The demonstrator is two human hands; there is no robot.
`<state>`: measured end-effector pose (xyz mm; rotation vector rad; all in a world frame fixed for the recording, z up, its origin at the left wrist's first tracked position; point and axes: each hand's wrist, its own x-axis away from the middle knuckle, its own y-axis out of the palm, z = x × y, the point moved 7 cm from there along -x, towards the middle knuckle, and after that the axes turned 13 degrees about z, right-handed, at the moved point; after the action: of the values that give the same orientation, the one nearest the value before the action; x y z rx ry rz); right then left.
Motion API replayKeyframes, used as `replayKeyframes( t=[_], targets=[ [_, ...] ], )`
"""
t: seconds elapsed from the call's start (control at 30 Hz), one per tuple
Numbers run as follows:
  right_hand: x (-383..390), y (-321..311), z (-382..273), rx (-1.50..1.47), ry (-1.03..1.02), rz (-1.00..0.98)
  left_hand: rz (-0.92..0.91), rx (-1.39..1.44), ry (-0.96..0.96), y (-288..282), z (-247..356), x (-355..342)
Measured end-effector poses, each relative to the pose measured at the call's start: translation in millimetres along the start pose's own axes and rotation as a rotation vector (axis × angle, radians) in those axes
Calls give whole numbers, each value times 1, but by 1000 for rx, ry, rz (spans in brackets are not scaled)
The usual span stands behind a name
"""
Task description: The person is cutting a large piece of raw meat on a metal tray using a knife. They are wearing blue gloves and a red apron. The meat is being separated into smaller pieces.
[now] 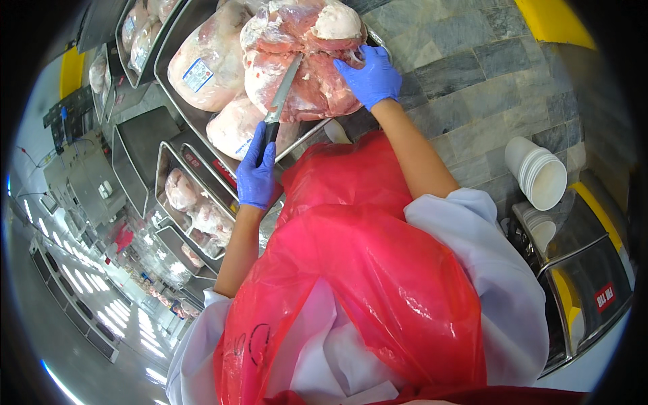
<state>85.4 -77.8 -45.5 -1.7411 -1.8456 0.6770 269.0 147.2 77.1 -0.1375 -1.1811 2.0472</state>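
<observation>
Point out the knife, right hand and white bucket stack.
Knife (281, 97): head view, on the blade.
Right hand (376, 79): head view, back of the hand.
White bucket stack (526, 163): head view, outer wall.

Head cam (L of pair, wide fisheye) looks down from wearer's head, red apron v. near, L hand, R hand & meat a bit farther, tiled floor to R, ceiling lights far off L.

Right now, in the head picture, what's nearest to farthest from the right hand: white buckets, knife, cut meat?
1. Cut meat: touching the right hand.
2. Knife: to its left, in the left hand.
3. White buckets: lower right.
</observation>
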Motion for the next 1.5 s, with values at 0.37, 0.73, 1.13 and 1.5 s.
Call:
replayKeyframes(
  t=[0.37, 0.73, 1.13, 1.5],
  targets=[
    [-19, 34, -1, 112, 238, -43, 61, 26, 81, 4, 1, 4],
    [-16, 50, 16, 1, 309, -27, -26, 108, 137, -8, -26, -29],
    [13, 54, -47, 62, -23, 114, -190, 365, 181, -36, -74, -64],
    [56, 55, -52, -282, 43, -91, -179, 378, 33, -75, -75, -65]
  ],
)
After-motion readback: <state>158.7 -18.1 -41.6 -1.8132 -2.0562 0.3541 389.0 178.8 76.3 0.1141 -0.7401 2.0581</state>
